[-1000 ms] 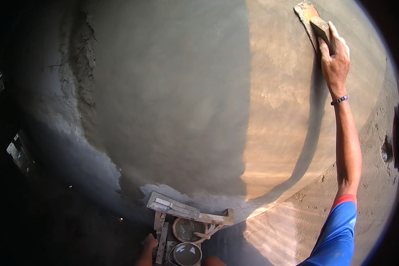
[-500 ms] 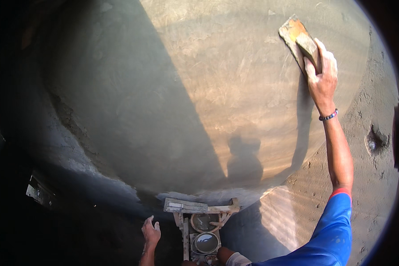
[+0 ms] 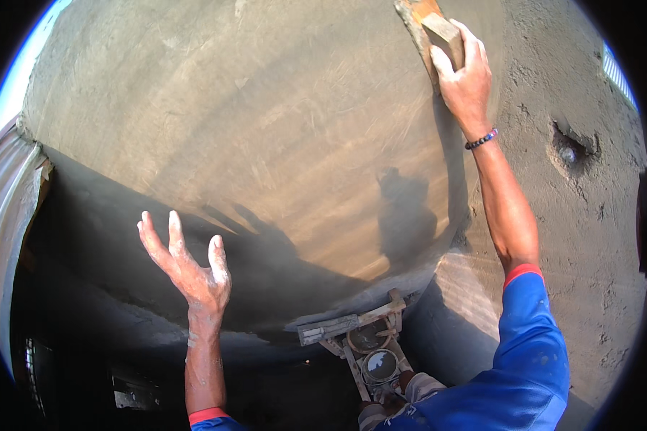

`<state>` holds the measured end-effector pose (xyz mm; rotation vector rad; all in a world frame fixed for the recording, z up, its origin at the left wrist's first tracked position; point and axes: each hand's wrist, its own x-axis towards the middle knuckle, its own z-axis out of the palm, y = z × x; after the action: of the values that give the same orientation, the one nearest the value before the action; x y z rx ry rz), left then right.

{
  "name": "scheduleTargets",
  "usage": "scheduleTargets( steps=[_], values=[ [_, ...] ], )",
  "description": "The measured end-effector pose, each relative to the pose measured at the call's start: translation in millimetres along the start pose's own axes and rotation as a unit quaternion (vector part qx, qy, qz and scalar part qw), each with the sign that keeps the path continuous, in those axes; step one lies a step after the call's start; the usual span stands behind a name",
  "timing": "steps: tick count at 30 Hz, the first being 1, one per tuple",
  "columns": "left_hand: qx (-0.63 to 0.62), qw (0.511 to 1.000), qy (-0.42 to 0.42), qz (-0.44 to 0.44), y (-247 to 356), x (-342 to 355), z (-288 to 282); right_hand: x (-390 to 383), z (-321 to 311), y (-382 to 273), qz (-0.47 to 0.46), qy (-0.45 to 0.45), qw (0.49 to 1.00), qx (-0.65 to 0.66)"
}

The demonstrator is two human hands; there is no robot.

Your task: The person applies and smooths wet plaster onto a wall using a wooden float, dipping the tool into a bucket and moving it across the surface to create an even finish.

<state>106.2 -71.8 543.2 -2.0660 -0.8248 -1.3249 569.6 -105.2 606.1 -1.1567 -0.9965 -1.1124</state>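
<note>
My right hand [image 3: 467, 80] grips the block handle of a plastering float [image 3: 417, 29], an orange-and-grey flat board crusted with mortar. It lies against the upper part of the grey plastered wall [image 3: 295, 122], and its far end runs out at the top of the picture. Raised at the left, my left hand [image 3: 193, 269] is empty, its fingers spread and whitened with plaster dust. Whether that hand touches the wall I cannot tell. Shadows of my head, right arm and left hand fall on the wall.
Below stands a wooden trestle [image 3: 352, 322] with a bucket [image 3: 379, 366] of grey water and a round mortar pan [image 3: 368, 336]. A rougher wall [image 3: 575, 237] with a hole [image 3: 574, 151] meets the smooth one at right. Corrugated sheet metal [image 3: 7, 208] edges the left.
My view has swung left, bringing the corrugated sheet in. The left hand has risen from low beside the trestle and spread its fingers. The right hand keeps its grip on the float, higher on the wall.
</note>
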Motion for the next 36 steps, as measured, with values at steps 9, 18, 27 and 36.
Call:
scheduleTargets(
  steps=[9,18,27,36],
  values=[
    [0.156,0.984,0.069,0.050,12.4,120.3,96.7,-206.9,-25.5,-77.4,-0.110,-0.227,0.965,0.070],
    [0.185,0.974,0.107,0.073,21.8,131.2,106.9,-335.2,-59.0,26.6,0.491,0.005,0.871,0.005],
    [0.231,0.967,0.095,0.058,8.2,122.5,100.1,-159.6,-41.8,2.5,0.216,-0.116,0.969,-0.010],
    [0.217,0.967,0.117,0.065,19.0,130.9,107.4,-329.3,-71.8,46.4,0.423,-0.079,0.903,-0.016]
  ],
)
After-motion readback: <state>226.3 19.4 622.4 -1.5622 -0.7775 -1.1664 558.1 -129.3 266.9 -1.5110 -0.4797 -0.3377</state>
